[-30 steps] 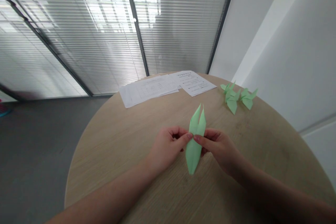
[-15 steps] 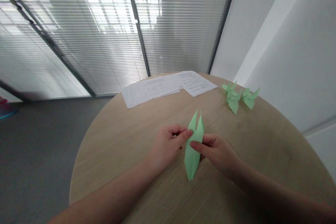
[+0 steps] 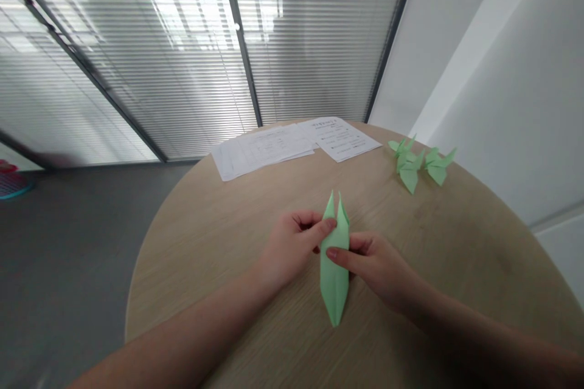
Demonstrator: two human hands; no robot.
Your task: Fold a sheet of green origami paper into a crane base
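Observation:
Between my two hands is a folded piece of green origami paper [image 3: 334, 282], long and narrow, with two thin points at its far end and a tapered near end. My left hand [image 3: 298, 243] pinches its left edge near the split, thumb on top. Lower on the right edge, my right hand [image 3: 371, 261] grips it with the thumb lying across the front. The fingers behind the paper are partly hidden. The paper is held over the wooden table.
Several green paper cranes [image 3: 409, 164] stand at the back right of the round wooden table [image 3: 191, 225]. Printed white sheets [image 3: 269, 149] overlap along the far edge. Beyond are blinds [image 3: 310, 61] and a white wall [image 3: 502, 103]. A red and blue basket [image 3: 13, 182] sits on the floor at left.
The folded paper has turned slightly, its far points shifting left and its near end moving a little right and closer. Both hands keep their grip; the camera view has shifted slightly.

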